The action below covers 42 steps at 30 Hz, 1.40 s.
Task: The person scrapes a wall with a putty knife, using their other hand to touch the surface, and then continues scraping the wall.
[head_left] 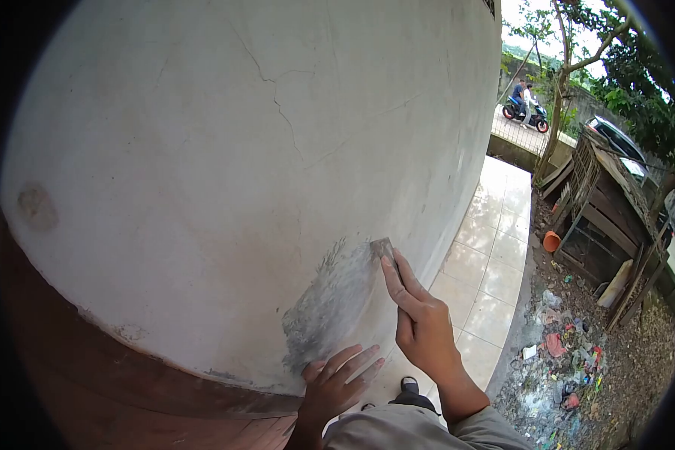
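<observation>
My right hand [425, 322] is closed around a small flat, greyish-brown scraper [382, 247], its index finger stretched along it. The scraper's end lies against the white wall [202, 150], at the upper right edge of a rough grey patch [326, 300]. Most of its handle is hidden by the fingers. Below the patch, my left hand [341, 381] has its fingers spread, holding nothing, close to the wall's lower part. Pale dust coats the fingertips of both hands.
Thin cracks run down the wall above the patch. A reddish-brown base band [165, 397] borders it below. A tiled walkway [476, 292] leads along the right, beside scattered litter [562, 352], a wooden hutch [607, 217] and an orange pot [551, 241]. Two people ride a motorbike [526, 118] beyond.
</observation>
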Each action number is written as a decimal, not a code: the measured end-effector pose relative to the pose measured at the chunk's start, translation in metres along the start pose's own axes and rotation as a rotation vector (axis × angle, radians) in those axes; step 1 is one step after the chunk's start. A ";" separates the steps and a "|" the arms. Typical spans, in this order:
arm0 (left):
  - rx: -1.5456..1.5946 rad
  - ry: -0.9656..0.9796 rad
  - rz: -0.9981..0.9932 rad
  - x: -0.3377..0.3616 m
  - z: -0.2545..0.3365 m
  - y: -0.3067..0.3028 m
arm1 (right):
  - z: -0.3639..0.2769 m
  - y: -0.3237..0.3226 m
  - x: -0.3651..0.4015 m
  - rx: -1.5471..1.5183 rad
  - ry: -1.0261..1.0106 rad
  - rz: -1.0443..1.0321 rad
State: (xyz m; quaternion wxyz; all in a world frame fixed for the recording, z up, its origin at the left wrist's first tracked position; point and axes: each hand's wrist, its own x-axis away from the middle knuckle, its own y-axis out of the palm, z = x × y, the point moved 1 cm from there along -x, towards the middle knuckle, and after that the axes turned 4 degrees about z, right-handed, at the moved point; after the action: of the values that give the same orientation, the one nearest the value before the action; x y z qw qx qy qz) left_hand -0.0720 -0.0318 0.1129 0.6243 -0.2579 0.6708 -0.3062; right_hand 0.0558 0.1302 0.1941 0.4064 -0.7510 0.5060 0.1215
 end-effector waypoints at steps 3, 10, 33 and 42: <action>0.001 -0.012 0.032 0.001 0.001 0.003 | 0.003 0.006 0.007 0.026 -0.033 0.006; 0.011 -0.005 -0.012 0.003 -0.002 0.007 | 0.001 -0.002 0.000 0.010 -0.015 -0.012; 0.058 0.003 -0.024 0.006 -0.004 0.009 | 0.009 0.011 0.018 0.016 -0.046 -0.051; 0.065 -0.005 -0.029 0.006 -0.003 0.010 | 0.001 0.018 0.006 -0.008 -0.041 0.076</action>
State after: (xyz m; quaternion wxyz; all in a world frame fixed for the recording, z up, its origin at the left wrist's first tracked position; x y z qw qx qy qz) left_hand -0.0753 -0.0290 0.1012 0.6293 -0.2481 0.6553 -0.3362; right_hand 0.0436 0.1238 0.1814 0.4088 -0.7302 0.5252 0.1544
